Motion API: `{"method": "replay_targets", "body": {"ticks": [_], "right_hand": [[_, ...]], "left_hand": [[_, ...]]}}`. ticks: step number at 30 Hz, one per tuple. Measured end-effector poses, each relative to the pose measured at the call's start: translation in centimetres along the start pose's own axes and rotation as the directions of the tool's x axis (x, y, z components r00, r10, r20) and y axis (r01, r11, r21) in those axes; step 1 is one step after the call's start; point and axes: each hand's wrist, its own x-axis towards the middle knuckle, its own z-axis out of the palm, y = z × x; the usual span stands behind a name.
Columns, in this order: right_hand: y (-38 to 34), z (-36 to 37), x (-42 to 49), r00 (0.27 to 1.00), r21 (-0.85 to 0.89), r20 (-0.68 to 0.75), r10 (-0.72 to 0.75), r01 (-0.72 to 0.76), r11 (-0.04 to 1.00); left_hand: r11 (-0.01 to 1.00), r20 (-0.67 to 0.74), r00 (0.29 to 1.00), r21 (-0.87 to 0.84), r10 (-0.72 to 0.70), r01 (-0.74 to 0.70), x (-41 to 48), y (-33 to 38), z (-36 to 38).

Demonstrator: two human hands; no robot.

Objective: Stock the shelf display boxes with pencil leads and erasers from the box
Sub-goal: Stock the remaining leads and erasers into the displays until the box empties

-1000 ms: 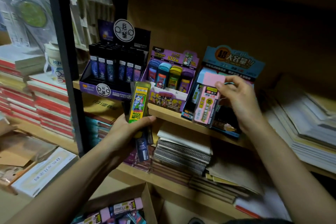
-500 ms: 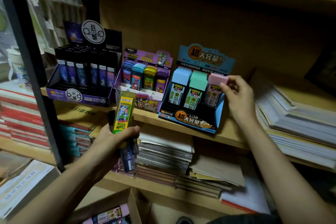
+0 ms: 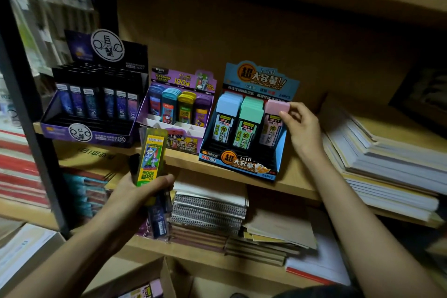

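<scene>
A wooden shelf (image 3: 297, 184) in a dim storeroom carries three display boxes side by side: a black display box (image 3: 96, 104) of dark cases on the left, a purple display box (image 3: 179, 113) in the middle, and a blue display box (image 3: 242, 167) on the right; a stack of paper (image 3: 387, 164) lies just beside the blue one; a black metal upright (image 3: 31, 128) stands at the left; spiral notebooks (image 3: 208, 210) are piled on the shelf below; an open cardboard box (image 3: 145, 273) with more cases sits at the bottom edge.

The right hand (image 3: 302, 128) pinches the top of a pink lead case (image 3: 275, 109), which stands in the right-hand column of the blue display box beside the blue and green rows; the left hand (image 3: 135, 193) grips a yellow lead case (image 3: 151, 155) upright in front of the shelf edge, with a dark blue case (image 3: 158, 222) sticking out beneath the palm.

A second ago the pink lead case was held tilted in front of the blue display box; now it is seated in its column; the left hand's grasp is unchanged.
</scene>
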Motion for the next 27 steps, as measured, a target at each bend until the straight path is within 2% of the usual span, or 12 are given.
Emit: {"method": "replay_targets", "body": {"ticks": [6, 11, 19, 24, 27], "right_hand": [[0.1, -0.47, 0.45, 0.999, 0.027, 0.039, -0.011, 0.01, 1.0], [0.33, -0.43, 0.08, 1.0, 0.024, 0.017, -0.026, 0.025, 0.999], [0.54, 0.15, -0.03, 0.996, -0.06, 0.021, -0.09, 0.091, 0.994], [0.36, -0.5, 0.41, 0.995, -0.056, 0.07, -0.066, 0.07, 0.996], [0.47, -0.19, 0.03, 0.993, -0.148, 0.098, -0.059, 0.073, 0.986]], "left_hand": [[1.0, 0.01, 1.0, -0.011, -0.009, 0.009, 0.3, -0.16, -0.08], [0.999, 0.001, 1.0, -0.021, -0.028, 0.028, 0.51, -0.42, -0.04], [0.998, -0.005, 0.999, -0.03, -0.051, 0.051, 0.72, -0.66, -0.13], [0.998, 0.0, 0.998, -0.026, -0.058, 0.058, 0.72, -0.72, -0.2], [0.997, -0.011, 0.998, -0.027, -0.067, 0.066, 0.77, -0.81, -0.25]]}}
